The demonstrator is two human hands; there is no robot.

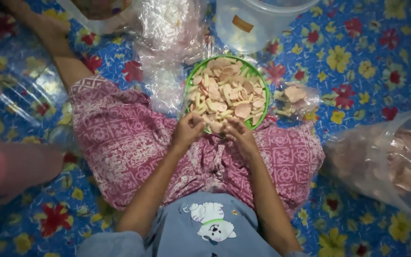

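A green bowl [189, 81] heaped with pale pink and cream crackers [227, 93] rests on the floor in front of my crossed legs. My left hand [187, 129] is at the bowl's near rim, fingers curled over crackers and what looks like a small clear bag. My right hand [238, 133] is beside it, fingers bent on the crackers at the near edge. The two hands almost touch. What exactly each hand pinches is hidden by the fingers.
A small filled clear bag of crackers [295, 99] lies right of the bowl. A pile of empty clear bags [167, 52] lies behind it. A clear plastic tub [255, 24] stands at the back, a large bag of crackers [391, 162] at right, a pink container [10, 169] at left.
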